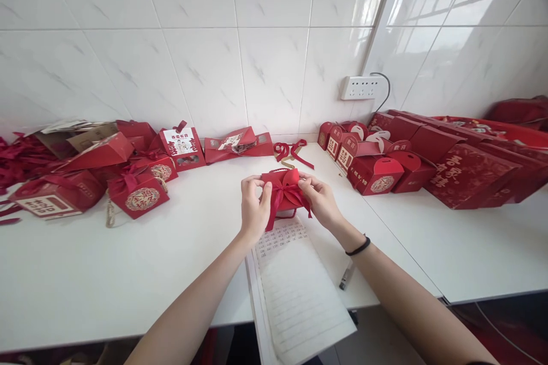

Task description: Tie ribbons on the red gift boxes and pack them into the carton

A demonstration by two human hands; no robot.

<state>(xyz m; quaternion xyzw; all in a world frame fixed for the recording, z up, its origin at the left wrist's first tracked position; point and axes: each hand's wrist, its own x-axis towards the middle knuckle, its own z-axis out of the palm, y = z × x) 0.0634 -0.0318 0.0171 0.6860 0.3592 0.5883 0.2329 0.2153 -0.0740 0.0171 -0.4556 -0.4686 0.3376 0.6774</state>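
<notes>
At the bottom centre of the frame, one open, lined notebook, handwritten near its top, overhung the edge of one white table; one pen lay to its right. Just above, at the centre, two bare hands held one small red box with one ribbon bow on it. The left hand was partly closed, thumb and fingers gripping the box's left side; the right hand pinched its right corner between thumb and fingers. A light, even pinch at the edges seemed best, so that the petal flaps stayed uncreased and the bow uncrushed. Beyond, at mid-left, two boxes with round gold emblems sat in a heap too tangled to count; the overlapping boxes at right were equally uncountable. Farther back were one tangle of ribbon and, upper right, one power strip on the tiled wall
</notes>
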